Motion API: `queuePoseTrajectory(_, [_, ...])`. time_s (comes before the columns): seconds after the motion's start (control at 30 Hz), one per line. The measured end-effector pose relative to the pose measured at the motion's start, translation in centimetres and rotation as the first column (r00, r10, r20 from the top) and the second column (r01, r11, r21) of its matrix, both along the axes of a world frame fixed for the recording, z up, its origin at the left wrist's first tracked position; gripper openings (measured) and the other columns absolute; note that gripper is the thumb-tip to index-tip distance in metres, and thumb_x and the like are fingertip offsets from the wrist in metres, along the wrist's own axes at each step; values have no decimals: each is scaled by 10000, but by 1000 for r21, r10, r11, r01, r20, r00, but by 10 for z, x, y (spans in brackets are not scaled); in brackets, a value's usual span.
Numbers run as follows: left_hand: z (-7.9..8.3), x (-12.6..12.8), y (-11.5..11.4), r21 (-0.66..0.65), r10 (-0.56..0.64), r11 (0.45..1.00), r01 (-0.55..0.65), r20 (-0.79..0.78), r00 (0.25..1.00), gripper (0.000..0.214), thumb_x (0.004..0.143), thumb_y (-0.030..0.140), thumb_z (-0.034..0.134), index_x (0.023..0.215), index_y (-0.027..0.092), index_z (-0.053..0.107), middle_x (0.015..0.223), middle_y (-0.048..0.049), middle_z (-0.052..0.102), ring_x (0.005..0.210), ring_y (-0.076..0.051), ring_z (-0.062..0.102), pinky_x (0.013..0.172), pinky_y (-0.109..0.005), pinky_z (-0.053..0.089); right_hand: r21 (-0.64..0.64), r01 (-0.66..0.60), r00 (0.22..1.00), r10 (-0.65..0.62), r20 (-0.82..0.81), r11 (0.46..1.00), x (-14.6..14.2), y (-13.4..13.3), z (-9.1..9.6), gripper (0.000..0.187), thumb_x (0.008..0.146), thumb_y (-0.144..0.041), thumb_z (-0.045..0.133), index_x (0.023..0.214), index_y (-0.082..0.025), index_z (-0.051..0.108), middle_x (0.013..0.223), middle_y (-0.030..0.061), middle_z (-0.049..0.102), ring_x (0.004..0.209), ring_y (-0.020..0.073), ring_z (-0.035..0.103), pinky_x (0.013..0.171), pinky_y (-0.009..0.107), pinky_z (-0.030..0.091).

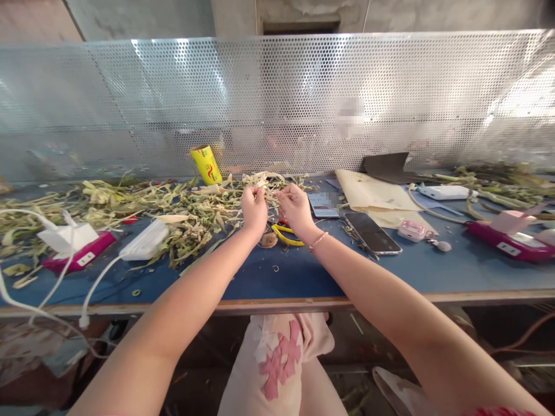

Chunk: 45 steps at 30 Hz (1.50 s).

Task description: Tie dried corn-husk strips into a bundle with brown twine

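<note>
Over the middle of the blue table, my left hand (pixel 255 209) and my right hand (pixel 297 211) are raised close together, each with thumb and finger pinched. What sits in the pinches is too small to make out against the pale dried leaves behind. A heap of dried leaves and stems (pixel 191 234) lies just beyond and left of my left hand. Beneath my hands are a tool with yellow handles (pixel 288 238), its working end hidden, and a small round brown thing (pixel 269 240).
A yellow tube (pixel 206 164) stands at the back, before a perforated metal screen (pixel 299 104). Two phones, a dark one (pixel 373 233) and another (pixel 323 205), lie right. Magenta power strips (pixel 80 254) with white cables sit at both sides. Brown paper (pixel 377 193) lies back right.
</note>
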<state>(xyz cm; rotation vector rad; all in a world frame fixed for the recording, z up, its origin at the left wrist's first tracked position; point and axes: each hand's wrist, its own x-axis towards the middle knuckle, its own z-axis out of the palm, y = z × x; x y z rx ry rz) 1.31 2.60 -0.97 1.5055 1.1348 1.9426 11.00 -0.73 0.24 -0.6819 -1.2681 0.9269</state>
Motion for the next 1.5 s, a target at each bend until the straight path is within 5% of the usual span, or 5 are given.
queuePoseTrajectory(0.27, [9,1,-8,-85,-171,980,178,88,981,270,791,462,523,806,196,479,556,46,422,455,-64,427,466,-211,353,50,21,994,-26,109,999,7,1,1,279,770,-377,547,643,-232,345,358,-116,329,299,48,295,348,203,248])
queuePoseTrajectory(0.43, [23,-9,-10,-198,-423,868,456,187,887,217,852,348,450,723,174,470,678,17,535,394,-32,380,438,-209,336,26,51,993,-54,105,998,21,15,-5,243,752,-410,551,672,-220,422,422,-94,379,364,56,353,397,210,302])
queuePoseTrajectory(0.67, [29,-21,-13,-373,-543,744,554,145,827,69,719,147,580,773,146,536,808,-26,608,604,-81,581,616,-249,476,-129,-16,1000,15,-9,992,32,27,-10,243,642,-408,614,696,-197,506,611,-54,446,567,66,442,533,212,411])
queuePoseTrajectory(1.17, [14,-14,-8,-227,-564,794,564,72,823,426,547,93,688,929,170,517,1001,-35,589,680,-61,582,722,-265,496,-109,83,996,-78,45,991,31,28,-12,294,643,-298,589,900,-208,477,723,-48,525,607,78,528,500,198,424])
queuePoseTrajectory(1.5, [15,-14,-12,-268,-526,811,520,55,849,327,595,244,727,845,152,537,837,-28,638,592,-92,605,616,-266,507,141,111,949,-147,279,984,33,25,-10,276,700,-194,520,972,-211,566,797,-12,569,589,77,495,582,238,442])
